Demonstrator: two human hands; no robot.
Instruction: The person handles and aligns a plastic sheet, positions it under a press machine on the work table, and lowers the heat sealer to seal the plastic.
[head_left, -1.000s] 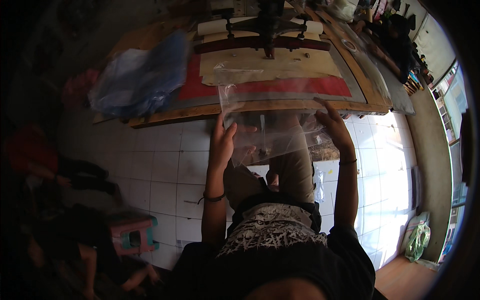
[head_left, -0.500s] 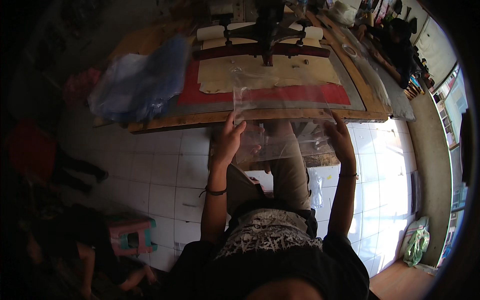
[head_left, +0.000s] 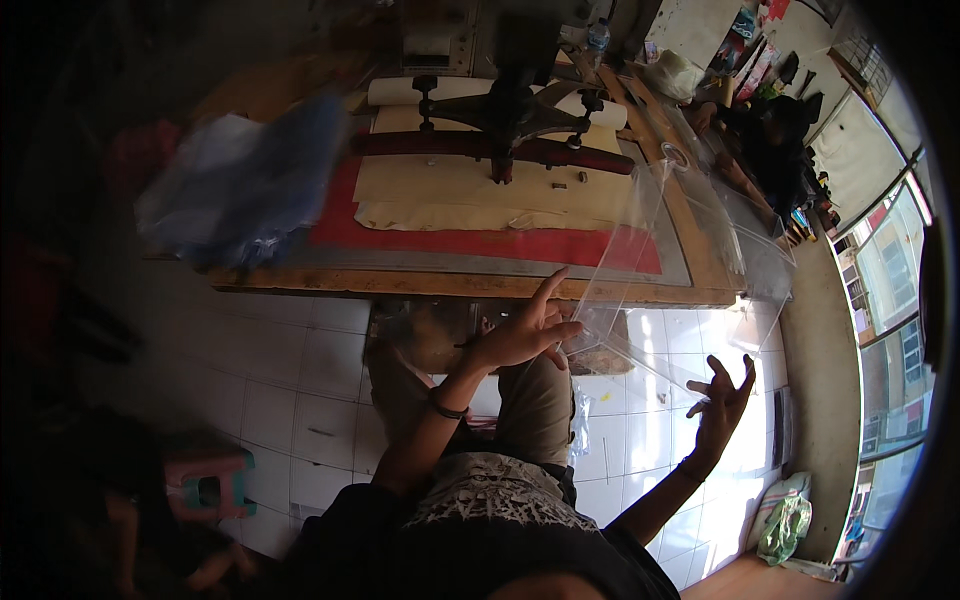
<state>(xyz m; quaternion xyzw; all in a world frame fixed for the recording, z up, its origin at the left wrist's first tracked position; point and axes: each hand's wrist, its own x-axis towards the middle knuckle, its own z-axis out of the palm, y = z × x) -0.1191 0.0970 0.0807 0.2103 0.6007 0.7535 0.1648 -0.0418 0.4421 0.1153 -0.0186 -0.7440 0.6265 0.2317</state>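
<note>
The biggest thing is the wooden bench (head_left: 400,287), just ahead of the left fingers. Next is a blurry heap of blue plastic (head_left: 240,190), well off to the left of all the fingers. Then comes the clear plastic sheet (head_left: 690,270). It goes up and right from the left fingers, and sits ahead of the right ones. It looks thin, very light, floppy and slippery, so it may bend, slide or crease. I think the best hold is a soft pinch at two side edges, not the middle. The left hand (head_left: 520,335) is at its near left corner; I can't tell if those fingers pinch it. The right hand (head_left: 722,405) has its fingers spread wide, close to the sheet's low edge.
</note>
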